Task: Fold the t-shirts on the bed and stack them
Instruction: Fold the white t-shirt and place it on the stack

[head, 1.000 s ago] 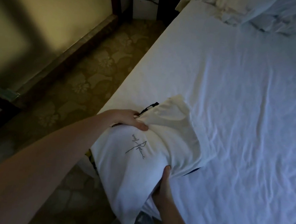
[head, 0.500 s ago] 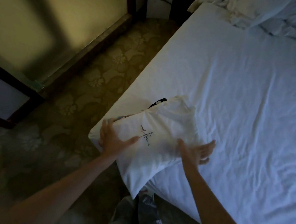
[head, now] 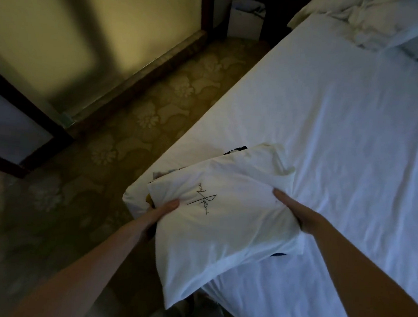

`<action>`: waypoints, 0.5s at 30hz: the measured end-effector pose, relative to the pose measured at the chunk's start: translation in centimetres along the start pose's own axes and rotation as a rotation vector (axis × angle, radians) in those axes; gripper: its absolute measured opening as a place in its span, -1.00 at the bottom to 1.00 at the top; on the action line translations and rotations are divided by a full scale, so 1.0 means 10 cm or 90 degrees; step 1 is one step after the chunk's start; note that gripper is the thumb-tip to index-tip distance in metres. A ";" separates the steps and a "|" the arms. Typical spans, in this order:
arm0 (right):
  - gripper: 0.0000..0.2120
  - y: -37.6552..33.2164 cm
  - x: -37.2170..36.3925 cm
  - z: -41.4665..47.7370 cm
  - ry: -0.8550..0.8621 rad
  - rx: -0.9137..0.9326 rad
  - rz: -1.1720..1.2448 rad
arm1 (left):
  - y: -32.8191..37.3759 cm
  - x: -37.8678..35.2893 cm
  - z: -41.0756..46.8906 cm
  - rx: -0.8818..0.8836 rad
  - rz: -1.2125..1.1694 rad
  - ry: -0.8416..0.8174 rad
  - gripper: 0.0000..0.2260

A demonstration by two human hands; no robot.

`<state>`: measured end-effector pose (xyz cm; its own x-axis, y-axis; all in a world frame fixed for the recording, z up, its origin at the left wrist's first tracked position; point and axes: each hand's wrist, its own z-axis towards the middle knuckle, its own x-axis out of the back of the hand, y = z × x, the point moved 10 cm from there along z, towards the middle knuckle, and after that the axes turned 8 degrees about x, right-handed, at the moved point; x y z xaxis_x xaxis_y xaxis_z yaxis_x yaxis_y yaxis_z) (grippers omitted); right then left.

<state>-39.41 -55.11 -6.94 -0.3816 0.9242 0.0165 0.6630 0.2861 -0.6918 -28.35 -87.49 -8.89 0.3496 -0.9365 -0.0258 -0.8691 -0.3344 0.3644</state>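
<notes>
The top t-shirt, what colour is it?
The t-shirt is white with a black scribble print, seen in the head view.

Print: a thin black script print (head: 204,199), handwritten in style and crossed by a long slanted stroke, on the top face of the folded white t-shirt (head: 224,236)
Wording: too cursive and small to read

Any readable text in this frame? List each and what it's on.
Black script print on the top white t-shirt: signature-style scrawl, letters not legible.
White bag in the background: too dim and small to show any text.
No other text visible.
</notes>
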 end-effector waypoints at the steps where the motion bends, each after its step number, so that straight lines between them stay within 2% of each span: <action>1: 0.07 -0.02 -0.06 -0.02 -0.010 0.001 0.009 | 0.01 -0.01 0.00 0.009 0.000 -0.008 -0.22; 3: -0.03 -0.02 -0.12 -0.04 -0.018 0.003 0.037 | 0.05 -0.07 -0.04 0.022 0.024 -0.045 -0.17; 5: 0.00 0.00 -0.13 -0.03 -0.022 0.007 0.069 | 0.08 -0.10 -0.07 0.020 0.046 -0.059 -0.12; 8: 0.07 0.08 -0.10 0.04 -0.011 -0.011 0.066 | 0.14 -0.16 -0.10 -0.017 0.068 -0.082 -0.20; 12: 0.28 0.20 -0.06 0.15 -0.009 -0.024 0.068 | 0.24 -0.17 -0.14 -0.070 0.087 -0.083 0.19; 13: 0.27 0.20 -0.06 0.17 -0.014 -0.018 0.060 | 0.23 -0.16 -0.14 -0.062 0.065 -0.076 0.22; 15: 0.13 0.15 -0.09 0.19 -0.023 -0.006 0.056 | 0.20 -0.14 -0.15 -0.045 0.018 -0.066 0.03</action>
<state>-39.29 -55.99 -9.38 -0.3445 0.9361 -0.0709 0.7011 0.2063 -0.6826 -30.09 -86.69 -6.70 0.2845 -0.9525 -0.1088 -0.8497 -0.3031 0.4314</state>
